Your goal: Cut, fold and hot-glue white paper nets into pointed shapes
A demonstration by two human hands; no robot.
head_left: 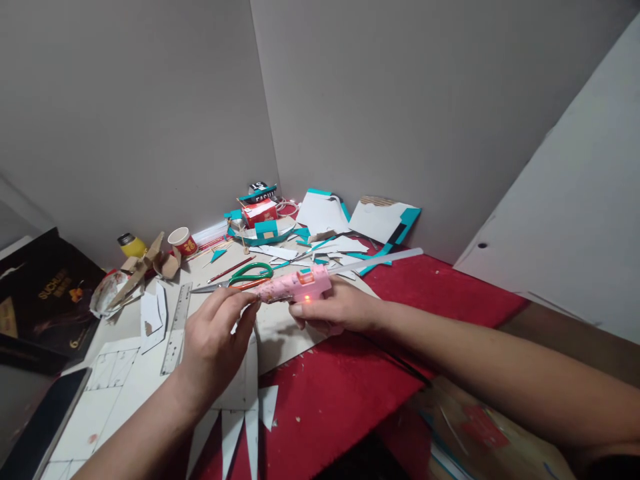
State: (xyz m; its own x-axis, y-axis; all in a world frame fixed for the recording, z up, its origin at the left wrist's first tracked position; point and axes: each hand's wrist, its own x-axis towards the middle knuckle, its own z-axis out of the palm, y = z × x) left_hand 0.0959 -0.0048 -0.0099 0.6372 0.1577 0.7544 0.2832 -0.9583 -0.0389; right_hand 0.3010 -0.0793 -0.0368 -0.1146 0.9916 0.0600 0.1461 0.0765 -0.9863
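Observation:
In the middle of the head view, my right hand is wrapped round the handle of a pink hot glue gun. Its small light glows orange, and a long translucent glue stick sticks out of its back end. My left hand pinches with thumb and fingers right at the gun's nozzle; what lies between the fingertips is too small to make out. Below the left hand, a white card piece with long pointed strips reaches over the red tabletop. Green-handled scissors lie just behind the nozzle.
A clear ruler and marked white card lie on the left. Behind stand a paper cup, a teal model boat and several card offcuts. A black box and a dark phone-like slab line the left edge.

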